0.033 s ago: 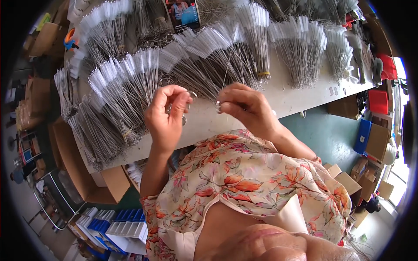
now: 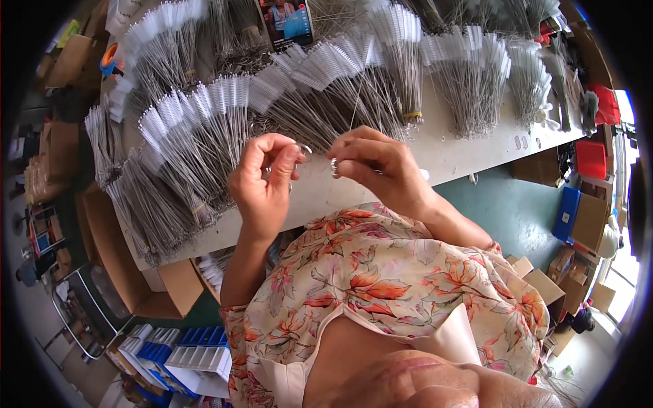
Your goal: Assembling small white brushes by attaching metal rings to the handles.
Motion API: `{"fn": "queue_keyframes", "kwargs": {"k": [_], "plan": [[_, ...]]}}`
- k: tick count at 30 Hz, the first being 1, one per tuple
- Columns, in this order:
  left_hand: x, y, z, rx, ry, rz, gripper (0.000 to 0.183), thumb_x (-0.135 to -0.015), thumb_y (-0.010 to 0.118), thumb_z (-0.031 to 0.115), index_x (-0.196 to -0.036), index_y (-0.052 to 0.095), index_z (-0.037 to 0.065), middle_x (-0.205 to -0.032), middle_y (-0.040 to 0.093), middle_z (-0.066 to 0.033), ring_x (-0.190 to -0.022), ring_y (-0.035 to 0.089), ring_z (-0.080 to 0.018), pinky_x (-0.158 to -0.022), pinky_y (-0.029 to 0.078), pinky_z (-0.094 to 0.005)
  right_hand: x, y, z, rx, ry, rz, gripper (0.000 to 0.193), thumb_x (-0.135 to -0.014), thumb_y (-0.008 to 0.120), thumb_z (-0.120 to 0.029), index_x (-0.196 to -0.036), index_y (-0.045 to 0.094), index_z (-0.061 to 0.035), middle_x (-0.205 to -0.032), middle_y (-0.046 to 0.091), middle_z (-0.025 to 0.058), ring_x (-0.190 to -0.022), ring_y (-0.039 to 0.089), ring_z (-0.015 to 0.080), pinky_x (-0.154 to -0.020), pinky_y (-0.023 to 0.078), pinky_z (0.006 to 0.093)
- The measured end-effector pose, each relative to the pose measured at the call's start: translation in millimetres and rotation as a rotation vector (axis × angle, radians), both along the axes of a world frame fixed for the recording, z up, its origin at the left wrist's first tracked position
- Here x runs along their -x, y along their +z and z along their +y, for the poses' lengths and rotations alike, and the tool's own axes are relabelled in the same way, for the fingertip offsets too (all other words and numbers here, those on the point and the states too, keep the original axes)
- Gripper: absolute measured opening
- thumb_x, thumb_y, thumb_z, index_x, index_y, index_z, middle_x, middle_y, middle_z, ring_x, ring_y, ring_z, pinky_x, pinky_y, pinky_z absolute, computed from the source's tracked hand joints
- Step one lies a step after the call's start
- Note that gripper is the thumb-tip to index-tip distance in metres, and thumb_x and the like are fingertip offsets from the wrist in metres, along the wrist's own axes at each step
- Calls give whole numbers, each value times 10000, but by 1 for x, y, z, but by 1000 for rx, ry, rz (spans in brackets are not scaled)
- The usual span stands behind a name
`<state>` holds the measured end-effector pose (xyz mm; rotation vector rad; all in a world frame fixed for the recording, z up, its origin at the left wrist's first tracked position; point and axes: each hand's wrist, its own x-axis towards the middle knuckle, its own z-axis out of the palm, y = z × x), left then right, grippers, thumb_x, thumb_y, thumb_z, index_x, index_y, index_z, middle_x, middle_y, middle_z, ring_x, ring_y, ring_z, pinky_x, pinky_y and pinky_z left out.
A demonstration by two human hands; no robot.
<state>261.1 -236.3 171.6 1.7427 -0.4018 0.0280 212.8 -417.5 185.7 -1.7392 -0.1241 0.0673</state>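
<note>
My left hand (image 2: 262, 180) pinches a shiny metal ring (image 2: 307, 149) between thumb and fingertips. More bits of metal show under its fingers, too small to tell apart. Close by on the right, my right hand (image 2: 381, 166) is closed on the looped lower end (image 2: 334, 167) of a thin wire brush, whose stem runs up behind the fingers. A small gap parts the two hands, held over the table's near edge. Beyond them lie heaps of wire-stemmed brushes (image 2: 326, 68) with white bristles. Loose metal rings (image 2: 269, 126) lie among them, partly hidden.
More brush bundles (image 2: 469, 81) cover the white table (image 2: 442, 153) to the right. A phone (image 2: 286, 24) with a lit screen stands at the back. Orange-handled scissors or a tape roll (image 2: 109, 61) sit far left. An open cardboard box (image 2: 136, 272) stands left below the table.
Both hands have drawn closer together: the left a little to the right, the right a little to the left. The ring and the wire loop moved with them.
</note>
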Motion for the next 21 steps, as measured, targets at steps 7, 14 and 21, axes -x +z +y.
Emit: {"fn": "queue_keyframes", "kwargs": {"k": [7,14,21], "plan": [[10,1,-9,299,11,92,81,-877,556,61,-903,517,-5,-739,584,-41,-589,507,-49,-522,425,-179,-9,7,24,-122,-3,-102,121,-826,617,-101,-864,625,14,-937,587,98,-770,587,178,-666,475,281],[7,1,2,626,-149,523,239,-856,549,5,-1089,500,-15,-864,607,-62,-772,576,-85,-684,472,-199,-10,9,24,-103,32,-157,112,-812,630,-81,-852,620,23,-935,583,105,-786,589,186,-681,478,284],[8,1,4,645,-165,504,231,-845,583,26,-1069,539,-5,-881,618,-66,-794,594,-108,-705,495,-229,-11,9,22,-82,49,-214,100,-809,633,-76,-831,619,21,-926,584,106,-808,594,188,-699,481,281]]}}
